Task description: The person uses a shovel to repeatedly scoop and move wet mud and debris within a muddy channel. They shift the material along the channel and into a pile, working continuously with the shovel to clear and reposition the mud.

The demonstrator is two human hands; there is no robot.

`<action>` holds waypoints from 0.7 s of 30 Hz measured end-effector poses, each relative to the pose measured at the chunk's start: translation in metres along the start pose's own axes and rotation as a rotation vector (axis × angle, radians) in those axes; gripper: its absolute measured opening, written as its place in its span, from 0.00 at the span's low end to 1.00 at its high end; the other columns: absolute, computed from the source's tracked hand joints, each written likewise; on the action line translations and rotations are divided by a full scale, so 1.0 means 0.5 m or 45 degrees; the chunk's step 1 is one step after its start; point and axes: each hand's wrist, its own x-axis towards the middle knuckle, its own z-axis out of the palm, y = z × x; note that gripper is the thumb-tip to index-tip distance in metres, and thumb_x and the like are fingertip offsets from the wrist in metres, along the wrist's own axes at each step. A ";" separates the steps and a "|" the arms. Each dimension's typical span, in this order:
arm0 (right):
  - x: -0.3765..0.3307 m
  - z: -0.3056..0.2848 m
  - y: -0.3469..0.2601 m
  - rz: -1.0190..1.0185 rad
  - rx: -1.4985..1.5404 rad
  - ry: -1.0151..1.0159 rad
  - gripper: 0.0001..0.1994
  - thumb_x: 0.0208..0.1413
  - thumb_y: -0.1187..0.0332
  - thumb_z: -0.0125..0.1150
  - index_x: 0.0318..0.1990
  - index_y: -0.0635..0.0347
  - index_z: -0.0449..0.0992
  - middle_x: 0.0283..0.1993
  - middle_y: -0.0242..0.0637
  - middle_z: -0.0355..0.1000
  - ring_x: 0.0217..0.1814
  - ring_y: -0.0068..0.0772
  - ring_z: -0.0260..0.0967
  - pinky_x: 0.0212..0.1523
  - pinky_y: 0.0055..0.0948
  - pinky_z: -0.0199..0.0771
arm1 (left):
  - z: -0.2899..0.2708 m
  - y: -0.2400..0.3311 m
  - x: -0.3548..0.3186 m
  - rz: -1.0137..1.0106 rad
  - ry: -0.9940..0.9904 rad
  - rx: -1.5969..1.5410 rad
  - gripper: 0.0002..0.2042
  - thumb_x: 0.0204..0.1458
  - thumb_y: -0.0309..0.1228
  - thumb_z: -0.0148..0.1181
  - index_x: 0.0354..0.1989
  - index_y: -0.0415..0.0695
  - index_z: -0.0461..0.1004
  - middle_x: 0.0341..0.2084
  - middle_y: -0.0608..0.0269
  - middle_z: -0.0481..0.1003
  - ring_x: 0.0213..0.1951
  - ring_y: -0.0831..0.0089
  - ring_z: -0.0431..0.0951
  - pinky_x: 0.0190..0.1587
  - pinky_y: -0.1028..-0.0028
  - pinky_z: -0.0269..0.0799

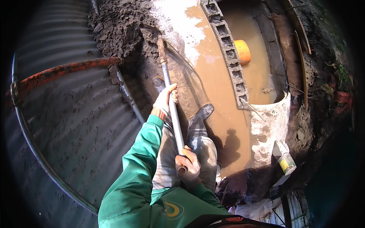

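A long-handled shovel (175, 118) with a pale metal pole slants up and away in front of my legs. My left hand (165, 99), in a dirty glove, wraps round the pole about halfway along. Lower, by my thigh, the gloved right hand (188, 166) is closed round the pole's near end, whose round tip pokes out. At the far end, a rusty brown socket (162, 50) meets the blade, which lies against dark wet mud (118, 32); mud hides much of the blade.
Muddy water (224, 91) covers the ground by my boots (201, 114). A hollow-block wall (230, 51) crosses it, with an orange container (242, 52) beyond. Corrugated sheeting (72, 110) and a muddy orange pipe (64, 70) lie left. A paint can (287, 163) sits at right.
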 end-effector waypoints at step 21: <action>-0.198 -0.236 -0.085 0.815 0.385 0.169 0.13 0.52 0.86 0.59 0.45 0.66 0.75 0.63 0.50 0.69 0.54 0.40 0.76 0.45 0.30 0.85 | -0.007 -0.386 -0.029 -0.099 0.064 -0.100 0.11 0.58 0.29 0.62 0.27 0.50 0.66 0.16 0.73 0.66 0.14 0.81 0.64 0.15 0.78 0.63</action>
